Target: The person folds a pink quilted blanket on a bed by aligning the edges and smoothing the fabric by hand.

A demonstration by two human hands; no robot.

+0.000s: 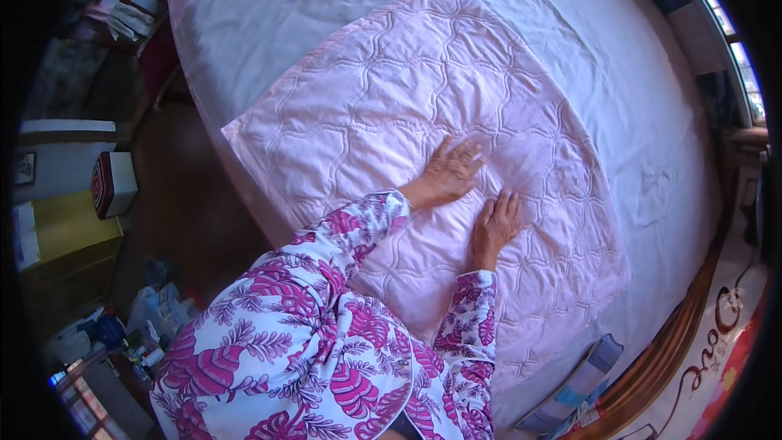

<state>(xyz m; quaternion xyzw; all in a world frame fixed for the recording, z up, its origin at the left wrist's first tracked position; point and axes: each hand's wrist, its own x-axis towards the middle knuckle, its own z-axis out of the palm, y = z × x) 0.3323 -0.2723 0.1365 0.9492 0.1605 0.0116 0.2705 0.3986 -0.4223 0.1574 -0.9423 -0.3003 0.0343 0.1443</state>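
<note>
Observation, from beside the bed. The pink quilt (391, 106) lies spread on the pale sheet (660, 147), set askew: one corner points toward the far side, another reaches out to the left, close to the bed's edge. Its near part is hidden behind the person's floral top (252, 334).

Hands: both rest on the quilt, palms down, near its middle. The left (446, 173) has its fingers somewhat spread; the right (498, 226), just beside it and closer to the body, keeps its fingers nearer together and slightly bent. No cloth shows gathered in either. How hard they press, I cannot tell.

Surface: stitched wavy lines throughout, with soft puckers between them (some belong to the quilting, so no use chasing every one). The patch just beyond the fingers looks smeared; detail there is uncertain.

Judgement on method: this reads as smoothing. Best done with flat palms and light, long strokes from the middle outward, one hand anchoring while the other sweeps. Pushing with bent fingertips would likely ruck the cloth or drag the sheet along. Corners deserve a gentle tug afterward, with an eye on the left one.
</note>
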